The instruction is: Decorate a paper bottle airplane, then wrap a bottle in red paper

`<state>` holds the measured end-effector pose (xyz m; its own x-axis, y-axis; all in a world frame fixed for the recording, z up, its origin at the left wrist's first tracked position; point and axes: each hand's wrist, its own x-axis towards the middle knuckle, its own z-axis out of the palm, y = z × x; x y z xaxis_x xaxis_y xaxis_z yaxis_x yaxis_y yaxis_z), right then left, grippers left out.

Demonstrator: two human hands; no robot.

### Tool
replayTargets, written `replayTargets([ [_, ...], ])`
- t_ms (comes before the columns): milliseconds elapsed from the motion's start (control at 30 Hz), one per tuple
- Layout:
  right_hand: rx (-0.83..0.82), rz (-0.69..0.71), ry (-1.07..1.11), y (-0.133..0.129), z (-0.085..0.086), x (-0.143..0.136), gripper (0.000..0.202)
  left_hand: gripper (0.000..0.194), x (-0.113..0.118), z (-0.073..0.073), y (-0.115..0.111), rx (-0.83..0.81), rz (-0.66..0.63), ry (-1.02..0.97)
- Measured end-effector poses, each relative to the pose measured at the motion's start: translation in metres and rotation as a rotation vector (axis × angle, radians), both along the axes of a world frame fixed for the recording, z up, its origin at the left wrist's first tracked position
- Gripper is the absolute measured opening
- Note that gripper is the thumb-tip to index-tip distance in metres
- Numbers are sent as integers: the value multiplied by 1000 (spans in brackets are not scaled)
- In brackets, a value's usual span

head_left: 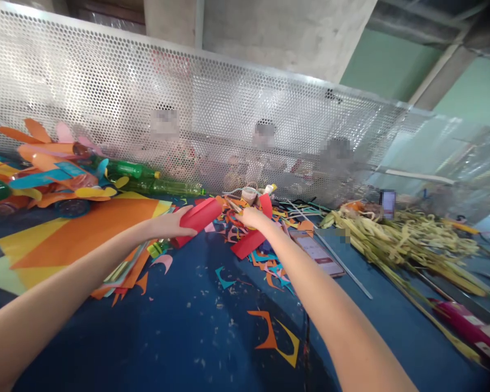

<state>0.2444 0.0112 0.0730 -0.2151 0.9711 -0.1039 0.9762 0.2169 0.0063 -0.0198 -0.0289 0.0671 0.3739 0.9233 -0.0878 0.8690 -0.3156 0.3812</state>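
My left hand [178,223] is closed round a rolled piece of red paper [202,215] at the middle of the blue table [175,326]. To its right, my right hand [251,218] reaches over a pile of coloured paper scraps [232,233]. Its fingers are pressed together on something thin and brownish that I cannot make out. A flat red strip [248,244] lies just below that hand. Beyond the hands stand a small cup [249,194] and a white bottle with a yellow tip [270,189].
Paper sheets [93,234], plastic bottles [159,185] and a paper-and-bottle model [61,169] lie left. A phone [320,255], a thin rod [351,275] and dried leaves [404,239] lie right. A perforated metal screen [228,103] rises behind the table, with people beyond.
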Motion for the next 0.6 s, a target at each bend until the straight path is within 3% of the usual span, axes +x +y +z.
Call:
replayTargets([
  [267, 130, -83, -72, 12, 19, 71, 34, 103, 4, -3, -3, -15, -48, 46],
  [400, 169, -71, -61, 19, 5, 91, 27, 101, 9, -1, -10, 0, -107, 74],
  [600, 283, -91, 24, 15, -15, 97, 35, 94, 20, 2, -29, 19, -285, 68],
])
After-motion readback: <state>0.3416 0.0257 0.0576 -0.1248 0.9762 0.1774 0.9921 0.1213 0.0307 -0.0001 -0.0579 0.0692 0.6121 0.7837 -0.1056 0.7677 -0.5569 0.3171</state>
